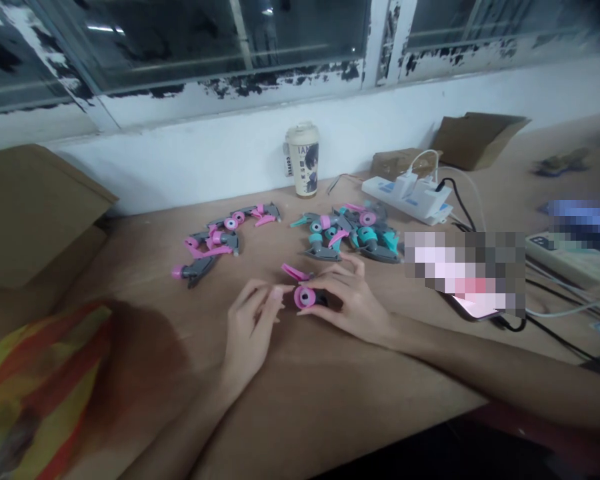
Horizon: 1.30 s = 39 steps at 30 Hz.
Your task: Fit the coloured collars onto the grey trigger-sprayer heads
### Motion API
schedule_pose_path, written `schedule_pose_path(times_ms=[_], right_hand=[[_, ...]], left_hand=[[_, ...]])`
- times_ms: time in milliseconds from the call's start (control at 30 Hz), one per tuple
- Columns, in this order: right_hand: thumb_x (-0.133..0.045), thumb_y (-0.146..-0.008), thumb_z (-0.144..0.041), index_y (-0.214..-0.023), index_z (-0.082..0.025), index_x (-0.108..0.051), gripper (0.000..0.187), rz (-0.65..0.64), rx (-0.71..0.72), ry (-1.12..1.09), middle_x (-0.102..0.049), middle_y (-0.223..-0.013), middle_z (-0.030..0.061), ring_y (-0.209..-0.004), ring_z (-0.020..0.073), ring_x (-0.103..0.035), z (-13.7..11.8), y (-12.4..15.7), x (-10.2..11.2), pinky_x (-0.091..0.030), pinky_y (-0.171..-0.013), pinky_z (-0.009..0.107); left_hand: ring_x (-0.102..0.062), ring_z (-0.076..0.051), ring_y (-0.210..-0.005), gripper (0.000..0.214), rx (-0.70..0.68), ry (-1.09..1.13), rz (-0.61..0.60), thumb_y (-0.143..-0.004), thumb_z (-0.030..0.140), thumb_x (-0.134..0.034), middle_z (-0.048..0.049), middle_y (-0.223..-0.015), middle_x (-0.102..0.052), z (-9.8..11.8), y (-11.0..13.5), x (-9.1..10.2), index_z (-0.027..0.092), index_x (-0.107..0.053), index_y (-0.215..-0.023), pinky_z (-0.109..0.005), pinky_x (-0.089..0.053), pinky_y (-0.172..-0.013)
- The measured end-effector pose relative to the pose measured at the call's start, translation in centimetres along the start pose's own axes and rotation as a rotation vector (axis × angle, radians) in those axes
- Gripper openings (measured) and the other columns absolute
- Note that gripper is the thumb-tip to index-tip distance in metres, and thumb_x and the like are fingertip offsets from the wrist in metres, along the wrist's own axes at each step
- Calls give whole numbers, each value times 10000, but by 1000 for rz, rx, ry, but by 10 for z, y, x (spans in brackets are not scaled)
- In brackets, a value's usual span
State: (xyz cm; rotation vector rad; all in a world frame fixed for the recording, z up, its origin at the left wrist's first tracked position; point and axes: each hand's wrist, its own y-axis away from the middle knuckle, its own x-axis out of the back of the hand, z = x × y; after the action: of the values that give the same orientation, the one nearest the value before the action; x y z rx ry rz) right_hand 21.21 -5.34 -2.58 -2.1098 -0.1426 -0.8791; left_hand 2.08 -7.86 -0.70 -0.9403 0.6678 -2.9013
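Between the thumb and fingers of my right hand is a grey and pink trigger spray head, its pink collar turned toward me. My left hand is just left of the collar, thumb and fingers drawn together; whether anything small sits between them I cannot make out. Behind my left hand lies a loose group of pink and grey spray heads. Beyond my right hand is a pile of spray heads in grey with pink or teal parts.
A cream coffee cup stands by the wall. To its right are a white power strip with plugs and cables, a cardboard box and a lit phone. Brown cardboard and a red-yellow bag occupy the left side.
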Motion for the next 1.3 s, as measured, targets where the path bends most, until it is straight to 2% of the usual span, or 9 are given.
schedule_pose_path(times_ms=[200, 300, 500, 600, 700, 833, 1100, 1200, 1300], right_hand=[[-589, -838, -367, -996, -242, -616, 204, 143, 92, 241, -700, -981, 2, -946, 170, -615, 24, -16, 17, -166, -1050, 426], [-569, -852, -330, -972, -249, -628, 156, 236, 57, 426, -695, -1004, 9, -984, 193, -599, 50, -26, 29, -147, -1041, 448], [-532, -869, -315, -1068, -218, -625, 241, 155, -66, 653, -695, -988, 56, -975, 251, -586, 88, -28, 39, -135, -1019, 516], [-511, -879, -309, -1130, -222, -597, 279, 99, -87, 650, -684, -1047, 62, -1008, 257, -581, 96, -25, 35, -123, -1030, 533], [-490, -884, -290, -1176, -205, -566, 314, 33, -88, 636, -655, -1128, 82, -1037, 254, -580, 102, -22, 28, -116, -1051, 534], [-457, -887, -269, -1254, -182, -503, 379, -12, -110, 634, -627, -1181, 99, -1079, 251, -575, 104, -20, 24, -51, -1083, 542], [-381, -917, -345, -1416, -99, -243, 574, -116, -161, 568, -426, -1384, 179, -1297, 277, -379, 96, -18, 22, -70, -1091, 559], [-371, -911, -453, -1445, -85, -116, 697, -141, -162, 566, -296, -1456, 185, -1356, 270, -273, 99, -19, 19, -105, -1096, 548], [-408, -864, -553, -1451, -94, -79, 815, -145, -174, 584, -237, -1479, 186, -1381, 285, -198, 99, -19, 19, -95, -1099, 555]], left_hand=[[-575, -124, -648, 235, 32, -324, 249, -863, 355, -497, -20, -841, -559, -26, -20, 18, 188, -662, -862, -263, -499, -650], [-584, -211, -874, 233, 62, -553, 346, -843, 324, -508, -68, -964, -556, -39, -29, 32, 195, -638, -988, -341, -486, -797], [-419, -381, -1178, 482, 236, -833, 471, -814, 369, -534, -216, -1262, -461, -65, -40, 60, 111, -521, -1221, -513, -377, -944], [-374, -406, -1238, 510, 385, -775, 408, -831, 327, -509, -232, -1352, -407, -80, -45, 73, 96, -459, -1283, -562, -336, -966], [-489, -305, -1180, 385, 376, -668, 206, -840, 166, -451, -165, -1257, -547, -94, -51, 86, 115, -535, -1213, -439, -379, -985], [-576, -271, -1069, 324, 356, -625, 98, -837, 191, -475, -119, -1187, -615, -99, -56, 97, 156, -603, -1132, -379, -448, -899], [-637, -307, -864, 458, 417, -592, 58, -774, 527, -537, -106, -924, -684, -63, -46, 72, 155, -617, -1029, -385, -472, -703], [-634, -329, -871, 442, 427, -632, 115, -756, 531, -550, -106, -919, -678, -48, -41, 52, 158, -605, -987, -405, -474, -698], [-644, -271, -812, 396, 349, -455, 159, -736, 512, -586, -78, -879, -664, -37, -34, 33, 179, -600, -950, -335, -495, -607]])
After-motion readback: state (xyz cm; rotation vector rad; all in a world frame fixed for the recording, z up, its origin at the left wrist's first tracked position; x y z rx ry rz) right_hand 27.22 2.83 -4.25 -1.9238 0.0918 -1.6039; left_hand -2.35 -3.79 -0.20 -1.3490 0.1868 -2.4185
